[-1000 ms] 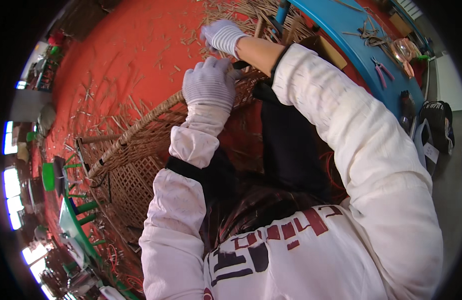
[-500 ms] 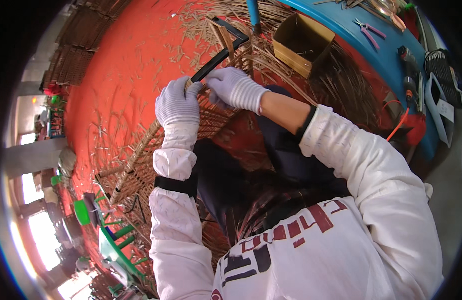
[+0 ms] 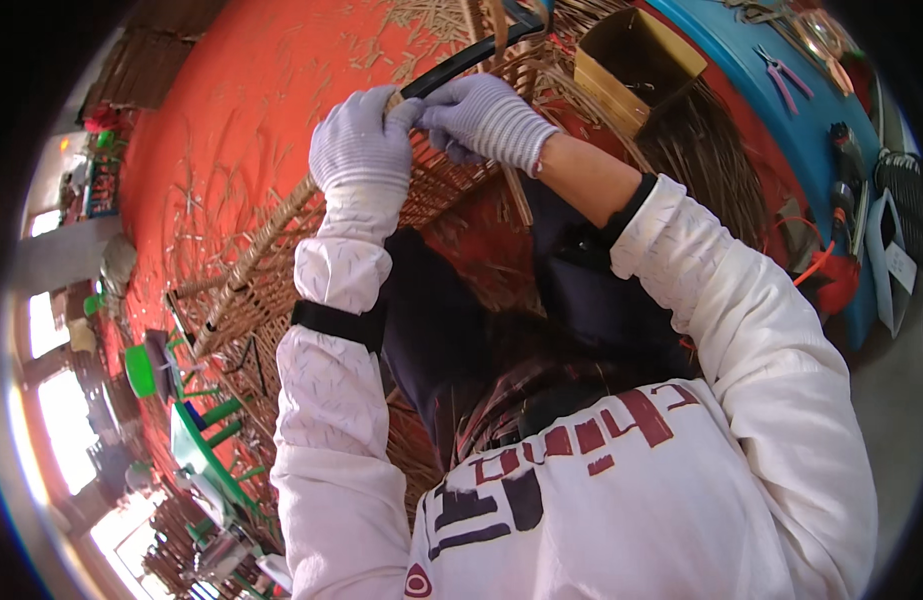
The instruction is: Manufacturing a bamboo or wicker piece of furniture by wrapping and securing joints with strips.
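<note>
Head view, and we're right in on the wicker piece (image 3: 253,262), slanting from the lower left up to the two gloved hands, its bound rim turned up and its open lattice dropping away below. Here's the left hand (image 3: 363,145), in a pale striped glove, closed firmly around that rim, knuckles up, thumb pointing across toward its partner. And there's the right hand (image 3: 489,120), coming in from the other side, fingers bent and drawn narrow, tips right up beside the left thumb; whether they pinch anything there, I can't tell, the contact is too well hidden. Just past the meeting point, a black bar (image 3: 456,66) runs on up and to the right, an upright strip crossing it near its far end. Down below, dark trousers (image 3: 436,300), the wicker piece alongside and partly in front of the legs.

Out on the red floor (image 3: 261,90), cut strips lie scattered all around, with a thick brown bundle (image 3: 701,170) at the right, close by an open cardboard box (image 3: 606,100). Over on the blue desk (image 3: 801,130), pink-handled pliers (image 3: 784,82) lie with their handles spread, a dark tool (image 3: 843,165) nearer the person, an orange cable (image 3: 816,268) beside it. Far left, green-legged furniture (image 3: 206,455) stands past the lattice.
</note>
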The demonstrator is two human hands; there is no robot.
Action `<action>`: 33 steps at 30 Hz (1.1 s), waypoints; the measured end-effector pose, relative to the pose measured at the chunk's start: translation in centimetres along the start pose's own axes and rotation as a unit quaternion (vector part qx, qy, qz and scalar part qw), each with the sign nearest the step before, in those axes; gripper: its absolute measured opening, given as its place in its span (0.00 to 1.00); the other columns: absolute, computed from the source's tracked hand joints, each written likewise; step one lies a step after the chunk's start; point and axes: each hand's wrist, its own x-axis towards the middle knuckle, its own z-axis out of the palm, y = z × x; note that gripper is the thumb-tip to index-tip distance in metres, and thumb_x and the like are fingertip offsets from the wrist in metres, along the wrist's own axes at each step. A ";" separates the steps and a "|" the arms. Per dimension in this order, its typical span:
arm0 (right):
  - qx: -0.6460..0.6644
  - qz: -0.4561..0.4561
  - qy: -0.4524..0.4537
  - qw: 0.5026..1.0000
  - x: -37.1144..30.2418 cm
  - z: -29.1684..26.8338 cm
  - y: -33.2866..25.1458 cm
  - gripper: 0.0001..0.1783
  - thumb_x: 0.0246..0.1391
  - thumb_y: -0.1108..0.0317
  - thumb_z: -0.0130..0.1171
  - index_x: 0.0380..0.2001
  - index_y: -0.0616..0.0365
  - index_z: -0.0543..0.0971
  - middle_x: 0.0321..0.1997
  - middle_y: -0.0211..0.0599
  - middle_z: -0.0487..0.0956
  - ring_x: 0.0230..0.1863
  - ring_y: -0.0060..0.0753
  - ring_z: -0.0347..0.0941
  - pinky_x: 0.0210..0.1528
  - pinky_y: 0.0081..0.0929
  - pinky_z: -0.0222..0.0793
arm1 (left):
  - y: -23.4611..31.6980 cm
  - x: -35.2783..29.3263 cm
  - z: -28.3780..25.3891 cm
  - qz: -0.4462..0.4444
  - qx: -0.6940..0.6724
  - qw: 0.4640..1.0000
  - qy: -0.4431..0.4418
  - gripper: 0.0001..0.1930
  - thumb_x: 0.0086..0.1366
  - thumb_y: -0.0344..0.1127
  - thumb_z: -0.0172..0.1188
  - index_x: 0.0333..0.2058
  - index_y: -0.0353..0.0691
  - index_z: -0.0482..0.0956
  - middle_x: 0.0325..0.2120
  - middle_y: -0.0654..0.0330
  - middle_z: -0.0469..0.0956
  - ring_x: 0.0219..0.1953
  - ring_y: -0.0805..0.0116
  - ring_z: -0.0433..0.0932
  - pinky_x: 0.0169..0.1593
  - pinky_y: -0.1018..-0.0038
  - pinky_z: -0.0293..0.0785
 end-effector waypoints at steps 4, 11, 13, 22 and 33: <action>-0.016 -0.018 0.027 0.999 0.1 -0.3 0.0 0.13 0.61 0.64 0.60 0.38 0.64 0.84 0.25 0.36 0.83 0.22 0.24 0.80 0.26 0.24 0.78 | 0.1 0.6 0.1 -0.023 0.037 0.999 -0.023 0.16 0.61 0.50 0.64 0.39 0.46 0.84 0.33 0.58 0.82 0.37 0.52 0.81 0.41 0.60 0.75; -0.042 0.018 0.002 0.999 0.1 -0.7 -0.9 0.15 0.62 0.61 0.58 0.44 0.59 0.84 0.26 0.36 0.83 0.21 0.24 0.79 0.24 0.24 0.77 | -0.2 0.5 0.2 -0.021 0.023 0.999 -0.009 0.16 0.61 0.51 0.64 0.39 0.46 0.84 0.33 0.58 0.82 0.37 0.52 0.81 0.41 0.60 0.75; -0.082 0.044 0.001 0.996 0.2 -0.8 -1.6 0.15 0.65 0.58 0.57 0.46 0.56 0.82 0.23 0.31 0.80 0.17 0.21 0.76 0.16 0.21 0.70 | 0.1 1.0 -0.5 -0.057 0.032 0.996 -0.053 0.16 0.61 0.52 0.63 0.38 0.46 0.84 0.32 0.58 0.82 0.38 0.52 0.81 0.41 0.59 0.75; -0.011 0.076 -0.081 0.994 2.0 -1.4 -1.4 0.14 0.60 0.61 0.55 0.33 0.61 0.81 0.25 0.37 0.82 0.19 0.30 0.77 0.22 0.29 0.76 | -0.4 1.2 0.1 -0.031 0.040 0.998 -0.040 0.17 0.60 0.52 0.64 0.40 0.46 0.84 0.33 0.57 0.82 0.38 0.52 0.80 0.42 0.59 0.75; -0.134 0.004 -0.089 0.987 0.5 -1.9 -2.0 0.17 0.65 0.55 0.54 0.31 0.57 0.79 0.19 0.36 0.75 0.15 0.26 0.71 0.20 0.30 0.69 | -0.3 1.3 -0.2 -0.030 0.025 0.999 -0.026 0.16 0.61 0.50 0.64 0.40 0.46 0.84 0.33 0.58 0.82 0.37 0.53 0.80 0.41 0.60 0.74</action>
